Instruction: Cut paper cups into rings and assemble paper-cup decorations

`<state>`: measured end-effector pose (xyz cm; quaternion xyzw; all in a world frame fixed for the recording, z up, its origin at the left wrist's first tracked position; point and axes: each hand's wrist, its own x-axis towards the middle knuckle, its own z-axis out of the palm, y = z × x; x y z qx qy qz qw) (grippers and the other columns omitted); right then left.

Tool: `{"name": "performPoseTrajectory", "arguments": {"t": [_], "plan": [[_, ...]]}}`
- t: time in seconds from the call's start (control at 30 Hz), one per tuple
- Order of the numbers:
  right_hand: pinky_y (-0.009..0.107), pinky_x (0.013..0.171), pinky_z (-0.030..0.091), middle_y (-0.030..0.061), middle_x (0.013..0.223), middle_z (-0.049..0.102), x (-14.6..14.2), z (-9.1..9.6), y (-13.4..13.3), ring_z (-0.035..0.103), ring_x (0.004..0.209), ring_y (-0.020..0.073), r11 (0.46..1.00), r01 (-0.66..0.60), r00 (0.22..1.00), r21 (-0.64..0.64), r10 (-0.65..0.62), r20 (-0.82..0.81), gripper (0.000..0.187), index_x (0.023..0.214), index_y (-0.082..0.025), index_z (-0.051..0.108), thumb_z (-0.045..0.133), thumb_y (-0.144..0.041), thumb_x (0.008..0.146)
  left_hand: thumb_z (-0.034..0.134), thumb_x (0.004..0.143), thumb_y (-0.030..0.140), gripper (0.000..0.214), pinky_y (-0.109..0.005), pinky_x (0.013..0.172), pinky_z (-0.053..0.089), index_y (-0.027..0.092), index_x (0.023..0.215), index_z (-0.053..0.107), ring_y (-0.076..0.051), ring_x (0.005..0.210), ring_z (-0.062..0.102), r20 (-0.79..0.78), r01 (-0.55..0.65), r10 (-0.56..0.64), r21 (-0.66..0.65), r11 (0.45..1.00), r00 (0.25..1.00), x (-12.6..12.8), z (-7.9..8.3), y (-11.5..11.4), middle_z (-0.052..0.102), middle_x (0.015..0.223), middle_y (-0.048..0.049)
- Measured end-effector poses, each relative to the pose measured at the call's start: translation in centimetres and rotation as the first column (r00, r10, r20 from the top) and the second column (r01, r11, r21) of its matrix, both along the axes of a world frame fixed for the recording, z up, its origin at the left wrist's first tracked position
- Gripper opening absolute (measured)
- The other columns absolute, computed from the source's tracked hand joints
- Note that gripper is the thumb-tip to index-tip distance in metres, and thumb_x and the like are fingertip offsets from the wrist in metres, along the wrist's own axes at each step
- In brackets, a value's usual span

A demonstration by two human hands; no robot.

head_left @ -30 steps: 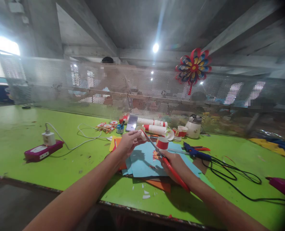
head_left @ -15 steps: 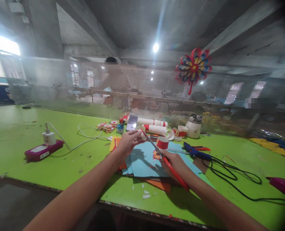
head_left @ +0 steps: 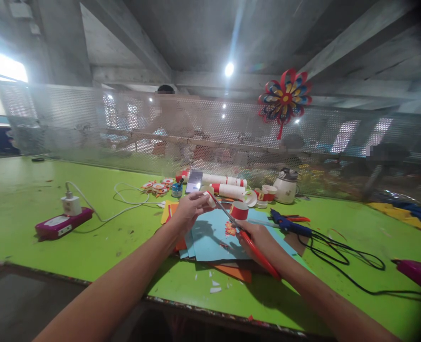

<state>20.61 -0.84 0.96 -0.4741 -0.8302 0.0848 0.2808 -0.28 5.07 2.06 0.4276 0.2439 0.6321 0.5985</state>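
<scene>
Left hand (head_left: pixel 191 209): my fingertips pinch a small white-and-red paper piece (head_left: pixel 209 199). Right hand (head_left: pixel 263 238): closed around red-handled scissors (head_left: pixel 247 241), blades slanting up-left to the piece's right edge; I cannot tell whether they bite. Light-blue sheets (head_left: pixel 210 244) lie below.

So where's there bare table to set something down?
Roomy: the green tabletop between the purple power strip and the left forearm, bare apart from small specks. A smaller patch lies between the blue glue gun and the yellow cloth. Crowded: the back, around the phone and paper cups, and the blue sheets below the scissors.
</scene>
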Motion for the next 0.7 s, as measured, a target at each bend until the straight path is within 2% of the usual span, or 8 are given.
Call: {"name": "performPoseTrajectory", "arguments": {"t": [0.27,0.47,0.6,0.7], "plan": [[0.028,0.064,0.043,0.0038,0.079,0.071,-0.31,0.29,-0.06,0.061,0.07,0.0212,0.999,-0.028,0.998,-0.024,0.027,-0.054,0.022,0.087,-0.017,0.066,0.047,-0.023,0.08,0.077,0.064,0.014,0.023,-0.038,0.076,0.054,0.01,0.083,0.065,-0.018,0.069,0.067,0.011,0.003,-0.003,-0.008,1.0,1.0,-0.01,0.29,-0.13,0.07,0.081,-0.0099],[0.029,0.065,0.042,0.0057,0.081,0.071,-0.15,-0.19,-0.11,0.061,0.068,0.0217,1.0,0.007,1.0,0.028,-0.007,0.004,0.023,0.092,-0.017,0.066,0.046,-0.023,0.082,0.076,0.064,0.011,0.02,-0.038,0.076,0.053,0.009,0.082,0.066,-0.018,0.069,0.067,0.042,0.011,-0.01,-0.009,1.0,0.999,0.07,0.48,-0.32,0.07,0.077,-0.0081],[0.028,0.061,0.041,0.0053,0.078,0.071,-0.14,-0.37,0.01,0.061,0.065,0.021,1.0,0.009,1.0,0.019,-0.01,0.013,0.022,0.092,-0.017,0.065,0.046,-0.022,0.082,0.076,0.063,0.011,0.02,-0.037,0.073,0.053,0.009,0.081,0.066,-0.018,0.068,0.067,0.046,0.016,-0.015,-0.005,1.0,0.999,0.07,0.49,-0.2,0.069,0.076,-0.0074],[0.029,0.064,0.042,0.006,0.081,0.072,-0.11,-0.31,0.05,0.061,0.068,0.0216,0.999,0.019,0.999,0.03,-0.019,0.026,0.024,0.094,-0.017,0.066,0.044,-0.02,0.083,0.076,0.063,0.012,0.02,-0.038,0.074,0.053,0.009,0.08,0.065,-0.018,0.068,0.067,0.048,0.013,-0.013,-0.007,1.0,0.999,0.09,0.48,-0.18,0.069,0.076,-0.0073]]}}
